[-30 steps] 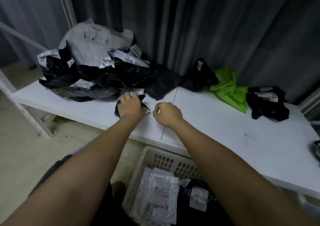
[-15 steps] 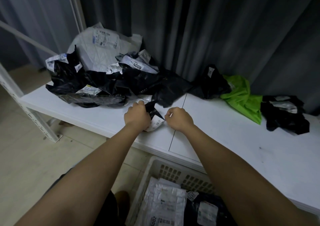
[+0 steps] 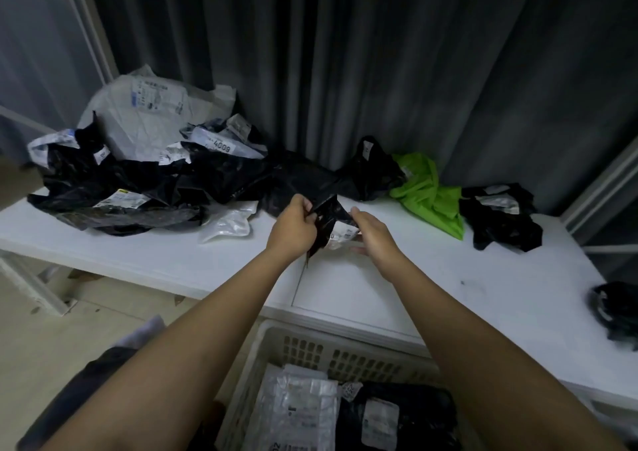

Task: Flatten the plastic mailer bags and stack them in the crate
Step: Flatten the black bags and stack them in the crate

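Plastic, black and crumpled, makes up the small mailer bag (image 3: 326, 219) held just above the middle of the tabletop (image 3: 379, 288), a white printed label on its lower right part. The left hand (image 3: 292, 230) grips its left side with curled fingers; the right hand (image 3: 373, 235) holds the labelled end, thumb on top, the other fingers under it. The bag's long axis runs roughly from the far edge toward the near edge, its lower tip pointing at the near edge.

At the tabletop's far left corner lies a heap of black and white mailer bags (image 3: 138, 174), with a clear crumpled bag (image 3: 228, 224) at its right. Right of the hands, along the far edge, sit a black bag (image 3: 373, 167), a green bag (image 3: 428, 191) and another black bag (image 3: 500, 216); a dark bundle (image 3: 616, 312) lies at the right edge. The tabletop is white, backed by a dark grey curtain (image 3: 379, 53). Below the near edge stands a white slotted crate (image 3: 310, 350) holding flat bags.
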The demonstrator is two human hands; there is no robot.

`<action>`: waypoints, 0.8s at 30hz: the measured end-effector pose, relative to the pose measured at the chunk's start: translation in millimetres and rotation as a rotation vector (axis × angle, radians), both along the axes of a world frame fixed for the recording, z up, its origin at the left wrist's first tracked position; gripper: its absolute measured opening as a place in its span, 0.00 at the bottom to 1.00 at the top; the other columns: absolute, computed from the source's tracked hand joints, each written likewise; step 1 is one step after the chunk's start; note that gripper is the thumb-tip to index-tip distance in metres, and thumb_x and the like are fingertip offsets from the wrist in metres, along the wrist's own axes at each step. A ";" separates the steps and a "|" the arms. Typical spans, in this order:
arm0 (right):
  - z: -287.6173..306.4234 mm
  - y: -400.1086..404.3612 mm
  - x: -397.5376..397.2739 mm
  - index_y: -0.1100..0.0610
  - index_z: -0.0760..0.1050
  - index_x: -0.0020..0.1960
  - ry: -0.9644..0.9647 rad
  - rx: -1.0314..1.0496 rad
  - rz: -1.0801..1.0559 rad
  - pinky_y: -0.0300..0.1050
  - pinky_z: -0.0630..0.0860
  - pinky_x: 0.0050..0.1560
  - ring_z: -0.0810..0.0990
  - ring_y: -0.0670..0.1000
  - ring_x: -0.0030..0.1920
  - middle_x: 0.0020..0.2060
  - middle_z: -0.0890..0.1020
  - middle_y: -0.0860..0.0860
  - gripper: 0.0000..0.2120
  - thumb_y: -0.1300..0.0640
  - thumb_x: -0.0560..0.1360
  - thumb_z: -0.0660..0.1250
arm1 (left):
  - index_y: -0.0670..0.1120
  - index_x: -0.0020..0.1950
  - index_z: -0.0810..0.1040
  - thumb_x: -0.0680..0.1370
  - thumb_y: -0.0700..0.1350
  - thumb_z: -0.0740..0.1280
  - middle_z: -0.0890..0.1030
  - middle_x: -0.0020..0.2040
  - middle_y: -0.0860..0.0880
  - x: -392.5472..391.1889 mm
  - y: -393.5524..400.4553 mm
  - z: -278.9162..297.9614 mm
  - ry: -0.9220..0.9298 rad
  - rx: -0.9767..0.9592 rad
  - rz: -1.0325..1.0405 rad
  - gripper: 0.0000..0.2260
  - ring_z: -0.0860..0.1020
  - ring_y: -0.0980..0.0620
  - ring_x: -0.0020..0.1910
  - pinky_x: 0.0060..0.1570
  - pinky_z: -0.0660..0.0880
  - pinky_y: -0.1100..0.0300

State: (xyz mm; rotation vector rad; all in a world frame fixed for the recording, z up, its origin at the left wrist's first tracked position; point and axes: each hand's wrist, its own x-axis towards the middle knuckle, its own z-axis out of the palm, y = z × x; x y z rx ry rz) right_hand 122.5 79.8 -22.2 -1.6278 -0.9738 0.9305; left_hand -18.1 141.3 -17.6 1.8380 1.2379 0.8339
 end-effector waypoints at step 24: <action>-74.2 -50.6 119.8 0.49 0.65 0.70 -0.166 -0.019 -0.002 0.34 0.63 0.28 0.65 0.43 0.25 0.24 0.71 0.42 0.29 0.71 0.75 0.63 | 0.48 0.43 0.70 0.80 0.37 0.62 0.75 0.41 0.48 85.2 -7.7 -57.4 -0.133 -0.290 -0.197 0.08 0.73 0.55 0.37 0.34 0.68 0.74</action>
